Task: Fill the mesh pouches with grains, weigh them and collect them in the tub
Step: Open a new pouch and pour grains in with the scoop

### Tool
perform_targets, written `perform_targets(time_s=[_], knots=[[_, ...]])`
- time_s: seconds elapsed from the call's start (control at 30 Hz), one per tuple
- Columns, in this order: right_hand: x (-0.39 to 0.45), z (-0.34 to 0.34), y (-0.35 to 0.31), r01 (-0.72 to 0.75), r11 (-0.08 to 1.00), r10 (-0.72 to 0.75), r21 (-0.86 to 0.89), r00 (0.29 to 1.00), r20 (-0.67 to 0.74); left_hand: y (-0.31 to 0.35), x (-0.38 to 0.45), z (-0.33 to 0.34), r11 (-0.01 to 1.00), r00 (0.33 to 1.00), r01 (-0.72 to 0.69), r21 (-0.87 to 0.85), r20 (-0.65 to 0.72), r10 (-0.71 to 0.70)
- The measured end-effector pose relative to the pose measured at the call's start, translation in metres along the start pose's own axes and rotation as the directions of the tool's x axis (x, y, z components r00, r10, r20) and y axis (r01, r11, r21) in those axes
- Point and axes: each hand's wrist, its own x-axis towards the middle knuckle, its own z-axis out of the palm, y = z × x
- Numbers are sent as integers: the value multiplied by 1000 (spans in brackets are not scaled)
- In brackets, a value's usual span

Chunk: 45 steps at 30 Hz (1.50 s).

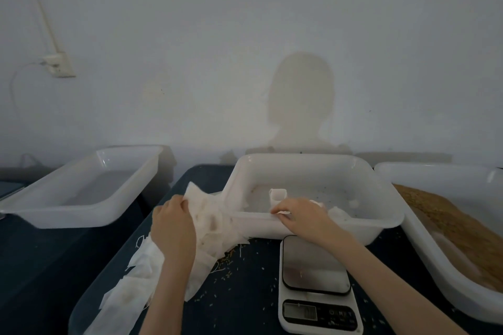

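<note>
A heap of white mesh pouches lies on the dark table left of the middle white tub. My left hand grips the heap's upper left part. My right hand reaches over the tub's near rim and pinches a small white pouch at the rim. Another pouch stands upright inside the tub, with a few more lying near the hand. Brown grains fill the white tub at the right. A white kitchen scale sits in front of the middle tub, its platform bare.
A white tub holding nothing visible stands at the left. Loose grains are scattered on the dark table near the pouch heap and the scale. A wall socket with a cable is on the wall at the back left.
</note>
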Motion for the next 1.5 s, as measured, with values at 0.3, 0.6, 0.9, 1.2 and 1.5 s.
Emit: perform_targets(time_s=[0.3,0.6,0.9,1.2,1.5], knots=[[-4,-10,-18,-107,815,142,570,990,-16,86,-14,-27,781,963,132,-610,265,45],[-25,-35,-16,-142,172,272,975,958,91,103,-49,-3,516,868,450,-729,494,-60],[-43,-42,10,-224,299,390,928,916,96,112,-79,11,787,895,243,-567,444,43],[-51,-46,11,-194,512,322,837,947,23,148,-99,6,801,815,-83,-593,422,397],[-55,-51,24,-217,627,359,748,933,-30,154,-105,8,858,735,-190,-477,510,446]])
